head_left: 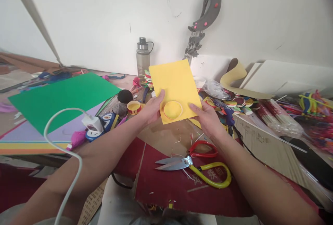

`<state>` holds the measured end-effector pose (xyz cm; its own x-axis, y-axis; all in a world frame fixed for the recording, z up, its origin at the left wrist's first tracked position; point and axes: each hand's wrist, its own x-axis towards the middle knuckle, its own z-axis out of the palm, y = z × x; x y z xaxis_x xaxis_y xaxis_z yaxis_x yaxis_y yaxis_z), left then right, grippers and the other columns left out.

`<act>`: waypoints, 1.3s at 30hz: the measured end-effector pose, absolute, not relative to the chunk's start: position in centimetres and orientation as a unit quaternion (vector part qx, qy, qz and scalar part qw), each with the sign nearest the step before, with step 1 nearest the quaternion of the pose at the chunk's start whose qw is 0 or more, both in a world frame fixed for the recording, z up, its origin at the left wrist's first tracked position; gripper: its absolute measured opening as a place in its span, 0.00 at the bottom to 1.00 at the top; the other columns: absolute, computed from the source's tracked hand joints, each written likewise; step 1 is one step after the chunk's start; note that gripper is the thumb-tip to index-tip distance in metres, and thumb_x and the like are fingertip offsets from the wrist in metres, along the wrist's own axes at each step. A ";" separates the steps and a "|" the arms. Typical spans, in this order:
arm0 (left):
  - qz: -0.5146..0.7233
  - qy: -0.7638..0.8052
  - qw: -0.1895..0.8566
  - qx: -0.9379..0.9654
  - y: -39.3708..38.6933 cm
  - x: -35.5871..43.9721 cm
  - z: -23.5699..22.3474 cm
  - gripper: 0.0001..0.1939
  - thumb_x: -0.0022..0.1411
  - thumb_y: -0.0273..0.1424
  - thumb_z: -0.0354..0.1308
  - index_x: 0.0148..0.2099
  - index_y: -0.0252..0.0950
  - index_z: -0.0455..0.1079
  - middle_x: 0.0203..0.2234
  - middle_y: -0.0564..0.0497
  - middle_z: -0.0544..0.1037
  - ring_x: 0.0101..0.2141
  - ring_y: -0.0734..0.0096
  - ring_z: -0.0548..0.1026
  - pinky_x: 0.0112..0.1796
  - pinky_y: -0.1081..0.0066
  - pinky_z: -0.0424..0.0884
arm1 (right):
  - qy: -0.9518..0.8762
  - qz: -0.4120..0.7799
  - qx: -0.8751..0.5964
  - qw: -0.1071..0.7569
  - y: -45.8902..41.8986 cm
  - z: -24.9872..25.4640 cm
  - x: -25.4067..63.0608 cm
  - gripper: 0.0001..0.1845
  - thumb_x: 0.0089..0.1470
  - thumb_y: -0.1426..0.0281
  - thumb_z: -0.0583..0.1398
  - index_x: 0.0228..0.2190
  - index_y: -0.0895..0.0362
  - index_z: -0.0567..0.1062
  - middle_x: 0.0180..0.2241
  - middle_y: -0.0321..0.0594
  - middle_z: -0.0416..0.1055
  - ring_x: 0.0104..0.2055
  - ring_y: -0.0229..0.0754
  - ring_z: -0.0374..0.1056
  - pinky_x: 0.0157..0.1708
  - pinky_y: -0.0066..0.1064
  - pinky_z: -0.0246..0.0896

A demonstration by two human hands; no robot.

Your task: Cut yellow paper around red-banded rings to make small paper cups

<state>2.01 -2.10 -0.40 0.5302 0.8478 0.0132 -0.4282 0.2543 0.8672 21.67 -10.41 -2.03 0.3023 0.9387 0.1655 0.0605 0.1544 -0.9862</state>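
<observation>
A yellow sheet of card or foam (pixel 173 82) is held up above the table, tilted toward me. My left hand (pixel 154 108) grips its lower left edge, thumb on the front face. At the lower right edge my right hand (pixel 204 114) pinches it the same way; the fingers behind the sheet are hidden. A thin pale ring (pixel 164 110) sits against the lower part of the sheet, with yellow showing inside it; whether it is stuck on, I cannot tell. Below the hands lie scissors (pixel 187 161) with one red and one yellow handle, blades parted, pointing left.
Green sheet (pixel 65 96) and a white charger (pixel 93 123) with its cable are at left. A red-and-yellow ring (pixel 134 107) and dark yarn ball (pixel 125 96) lie left of the hands. Behind stands a bottle (pixel 143 60); a black phone-like object (pixel 309 160) lies at right.
</observation>
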 end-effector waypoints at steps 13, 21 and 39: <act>0.344 0.169 0.789 0.480 -2.3 1.6 -0.9 0.27 0.50 0.40 0.80 0.50 0.33 0.83 0.55 0.38 0.83 0.56 0.50 0.81 0.60 0.55 0.74 | -0.399 0.345 -0.444 0.724 -10.9 -0.9 20.6 0.32 0.40 0.54 0.77 0.45 0.48 0.75 0.48 0.38 0.81 0.46 0.47 0.77 0.40 0.39 0.75; 0.382 0.143 0.776 0.481 -2.3 1.9 -1.1 0.26 0.49 0.41 0.81 0.49 0.37 0.84 0.54 0.41 0.84 0.55 0.51 0.81 0.59 0.55 0.74 | -0.393 0.456 -0.450 0.659 -11.5 -1.1 18.8 0.36 0.32 0.52 0.80 0.43 0.50 0.78 0.44 0.38 0.82 0.42 0.43 0.76 0.35 0.31 0.72; 0.367 0.153 0.763 0.510 -2.3 1.7 -0.9 0.26 0.49 0.41 0.80 0.49 0.36 0.84 0.52 0.40 0.85 0.51 0.55 0.83 0.56 0.56 0.75 | -0.345 0.458 -0.432 0.696 -11.4 -1.4 18.2 0.36 0.29 0.60 0.81 0.44 0.52 0.84 0.36 0.37 0.83 0.31 0.38 0.73 0.29 0.30 0.69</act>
<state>1.74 -2.34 -0.86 0.6838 0.7159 0.1409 -0.4045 0.2113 0.8898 18.22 -11.44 -1.36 0.3422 0.9359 0.0835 -0.3398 0.2061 -0.9176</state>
